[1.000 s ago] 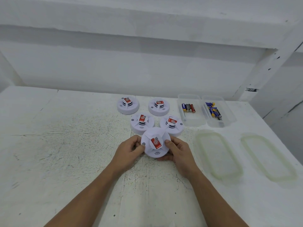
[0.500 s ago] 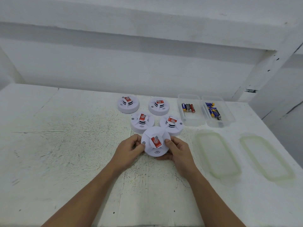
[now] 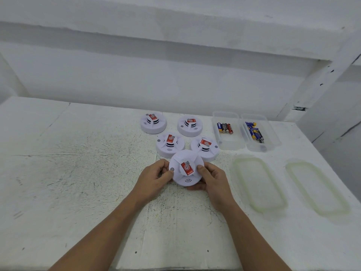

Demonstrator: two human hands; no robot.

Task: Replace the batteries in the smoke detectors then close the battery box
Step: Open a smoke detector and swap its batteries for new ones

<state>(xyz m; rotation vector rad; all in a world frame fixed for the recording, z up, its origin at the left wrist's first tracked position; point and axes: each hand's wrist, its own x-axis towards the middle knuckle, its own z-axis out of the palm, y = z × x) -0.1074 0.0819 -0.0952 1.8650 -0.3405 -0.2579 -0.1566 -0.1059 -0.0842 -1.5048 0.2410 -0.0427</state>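
Since the earlier frame little has moved: the held smoke detector point(image 3: 185, 173) remains at the same spot between your hands, its red label turned only slightly

Your left hand point(image 3: 154, 178) grips the detector's left rim, thumb on top near the small grey button. Your right hand point(image 3: 214, 178) grips the right rim, thumb against the raised centre and fingers curled underneath. The detector sits at the near middle of the table point(image 3: 78, 173), tilted with its face towards you; whether its near edge touches the table cannot be told.

Four other smoke detectors point(image 3: 170, 144) sit face up just beyond it, two near and two far. To their right stand the left battery box point(image 3: 230, 141), holding mixed batteries point(image 3: 225, 127), and the right battery box point(image 3: 273, 139), holding blue batteries point(image 3: 254, 132). Both are open, with the two lids point(image 3: 258, 184) flat on the table nearer you.

Handling, as judged: the detector looks like a light, stiff plastic shell with a smooth, possibly slippery surface. Take hold at the broad outer rim, where your fingers can oppose each other. Avoid squeezing the slotted centre tower, which is probably the weakest part. The battery compartment is not visible and likely lies on the underside, so you would need to turn the unit over
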